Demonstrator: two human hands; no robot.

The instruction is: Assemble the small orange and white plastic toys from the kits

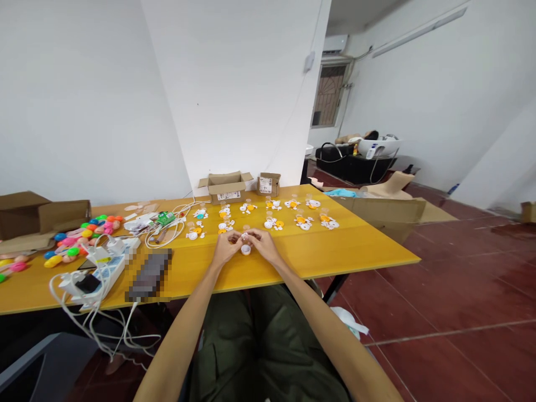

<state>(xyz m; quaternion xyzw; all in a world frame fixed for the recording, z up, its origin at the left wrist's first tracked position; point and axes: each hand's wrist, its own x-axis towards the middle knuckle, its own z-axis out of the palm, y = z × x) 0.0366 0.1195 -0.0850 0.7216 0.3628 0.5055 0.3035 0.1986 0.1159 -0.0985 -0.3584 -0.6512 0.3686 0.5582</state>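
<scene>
The left hand [228, 245] and the right hand [261, 242] are nearly closed, fingertips drawn together on what seems to be one small white piece [245, 237], too tiny to make out well. It is just beyond the white cup [245, 250] on the table [343, 240]. Left of the cup lie a phone [149, 274] and a power strip [112, 272]; beyond it stands a cardboard box [226, 194].

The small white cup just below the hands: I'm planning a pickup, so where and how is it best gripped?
Probably a pinch on opposite outer walls, coming from the table's near edge. The small white cup looks upright, round mouth upward, giving matching sides to squeeze; the left hand and right hand meet just beyond it.
</scene>
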